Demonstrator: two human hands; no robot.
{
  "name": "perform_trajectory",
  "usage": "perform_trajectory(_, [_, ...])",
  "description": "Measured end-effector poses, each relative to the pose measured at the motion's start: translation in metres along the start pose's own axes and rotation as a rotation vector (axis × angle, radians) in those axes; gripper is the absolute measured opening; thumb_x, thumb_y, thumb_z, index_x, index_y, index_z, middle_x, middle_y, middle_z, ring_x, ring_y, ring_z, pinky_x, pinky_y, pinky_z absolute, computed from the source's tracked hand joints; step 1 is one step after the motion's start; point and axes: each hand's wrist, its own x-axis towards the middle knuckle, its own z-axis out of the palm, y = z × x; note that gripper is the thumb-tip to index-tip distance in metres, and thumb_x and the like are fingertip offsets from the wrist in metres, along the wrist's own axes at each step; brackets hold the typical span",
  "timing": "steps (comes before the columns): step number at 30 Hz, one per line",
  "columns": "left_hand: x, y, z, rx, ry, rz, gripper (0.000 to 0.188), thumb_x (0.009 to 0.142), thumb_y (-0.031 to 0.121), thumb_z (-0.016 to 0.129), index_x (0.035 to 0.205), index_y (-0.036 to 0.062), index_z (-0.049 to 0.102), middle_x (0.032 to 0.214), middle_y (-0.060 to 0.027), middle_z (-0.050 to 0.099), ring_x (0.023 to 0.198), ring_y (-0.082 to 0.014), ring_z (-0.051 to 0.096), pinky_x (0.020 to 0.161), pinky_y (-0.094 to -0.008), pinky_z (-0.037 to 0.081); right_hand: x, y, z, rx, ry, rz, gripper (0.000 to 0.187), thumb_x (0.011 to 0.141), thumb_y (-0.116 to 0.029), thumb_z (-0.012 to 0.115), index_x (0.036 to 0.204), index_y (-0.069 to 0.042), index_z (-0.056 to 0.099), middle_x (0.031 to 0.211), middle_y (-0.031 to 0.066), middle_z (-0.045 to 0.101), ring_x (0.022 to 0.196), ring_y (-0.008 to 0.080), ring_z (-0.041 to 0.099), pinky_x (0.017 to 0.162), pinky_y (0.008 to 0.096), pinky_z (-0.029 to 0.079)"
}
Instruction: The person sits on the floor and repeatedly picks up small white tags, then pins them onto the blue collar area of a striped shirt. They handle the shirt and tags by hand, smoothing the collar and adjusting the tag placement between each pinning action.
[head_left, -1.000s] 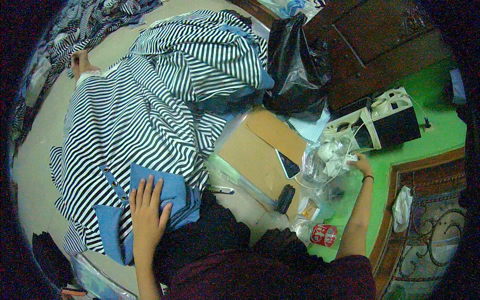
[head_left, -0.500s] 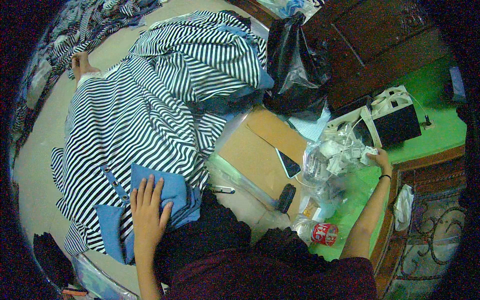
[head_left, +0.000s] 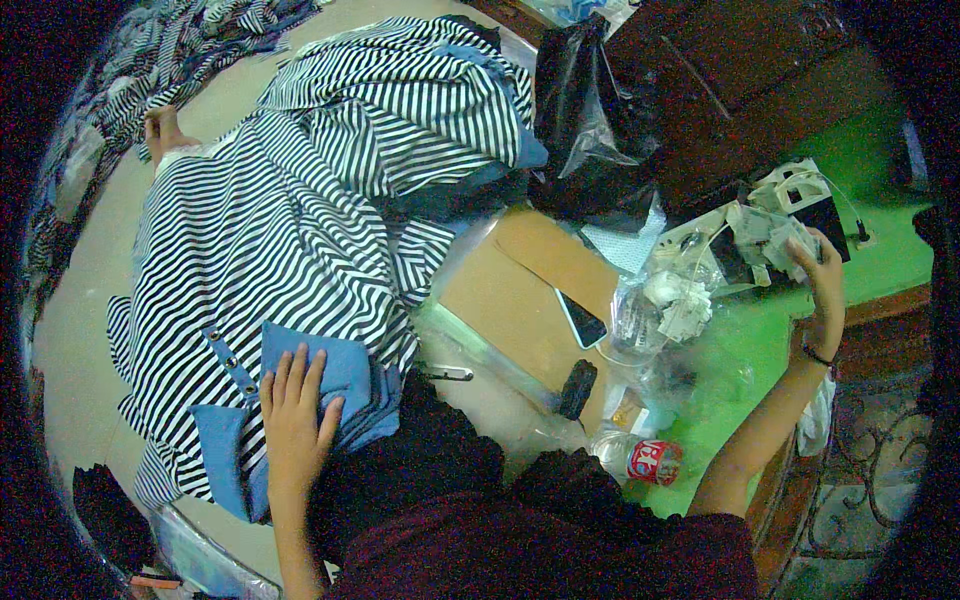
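My left hand [head_left: 296, 400] lies flat, fingers apart, on a folded blue cloth piece [head_left: 345, 360]. Beneath it spreads black-and-white striped fabric [head_left: 270, 240] with more blue parts and a blue strip with metal rings [head_left: 232, 362]. At the right, my right hand [head_left: 822, 275] grips a clump of white labels [head_left: 768, 238], raised in front of a black-and-white speaker-like box [head_left: 815, 195]. More white labels [head_left: 683, 305] stay in a clear plastic bag [head_left: 630, 325] to the left of and below this hand.
A brown cardboard piece [head_left: 510, 300] bears a phone [head_left: 582, 318] with a cable. Near me are a clear bottle with a red label [head_left: 640, 458], a dark brush-like object [head_left: 576, 388] and a small cutter-like tool [head_left: 445, 373]. A black plastic bag [head_left: 590, 130] stands behind.
My right hand has moved up and to the right, lifting a clump of white labels away from the clear bag. My left hand has stayed on the blue cloth.
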Motion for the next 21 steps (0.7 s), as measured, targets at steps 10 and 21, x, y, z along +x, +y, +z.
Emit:
perform_trajectory(10, [0.000, -0.002, 0.003, -0.005, 0.027, 0.005, 0.049, 0.078, 0.028, 0.051, 0.121, 0.0076, 0.041, 0.127, -0.0132, 0.038, 0.118, -0.0303, 0.033, 0.099, -0.0440, 0.020, -0.067, -0.009, 0.284, 0.268, -0.701, 0.257, 0.037, 0.071, -0.024, 0.068, 0.098, -0.001, 0.057, 0.090, 0.0065, 0.061, 0.076, 0.0129, 0.057, 0.067, 0.0251, 0.046])
perform_trajectory(21, [0.001, 0.000, 0.001, -0.002, -0.007, -0.017, 0.048, 0.079, 0.027, 0.050, 0.121, 0.0069, 0.041, 0.127, -0.0137, 0.037, 0.119, -0.0299, 0.032, 0.100, -0.0437, 0.018, -0.152, 0.020, 0.345, -0.246, -0.401, -0.250, 0.049, 0.078, -0.024, 0.053, 0.124, -0.010, 0.040, 0.128, 0.0153, 0.036, 0.113, 0.0324, 0.039, 0.094, 0.0348, 0.032])
